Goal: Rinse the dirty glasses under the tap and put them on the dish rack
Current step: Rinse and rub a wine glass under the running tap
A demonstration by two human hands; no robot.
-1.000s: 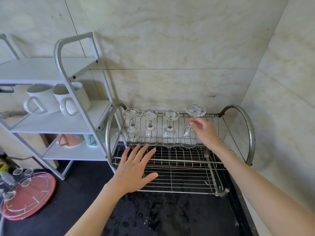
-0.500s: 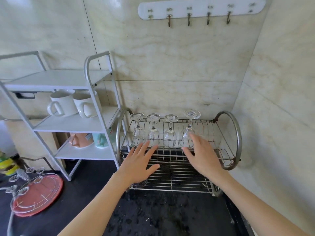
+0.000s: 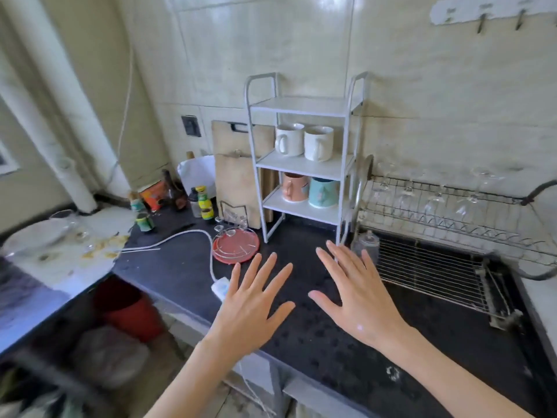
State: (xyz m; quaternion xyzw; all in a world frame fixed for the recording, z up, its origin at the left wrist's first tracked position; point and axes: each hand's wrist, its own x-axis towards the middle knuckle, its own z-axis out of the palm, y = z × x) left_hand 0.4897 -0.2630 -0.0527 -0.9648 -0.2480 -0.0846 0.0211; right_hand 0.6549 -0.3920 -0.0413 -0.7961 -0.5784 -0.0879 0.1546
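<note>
Hovering hands [image 3: 304,303] spread, glasses [image 3: 232,229] apparently on tray [image 3: 223,253] beyond left

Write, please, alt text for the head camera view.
Two empty open hands, left hand and right hand, hover over a black counter. Right of them, stemmed glasses hang upside down on a wire dish rack; more glasses stand on a red tray.

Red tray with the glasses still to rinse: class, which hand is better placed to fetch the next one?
Probably the left hand: open, and nearer the red tray than the right hand.
</note>
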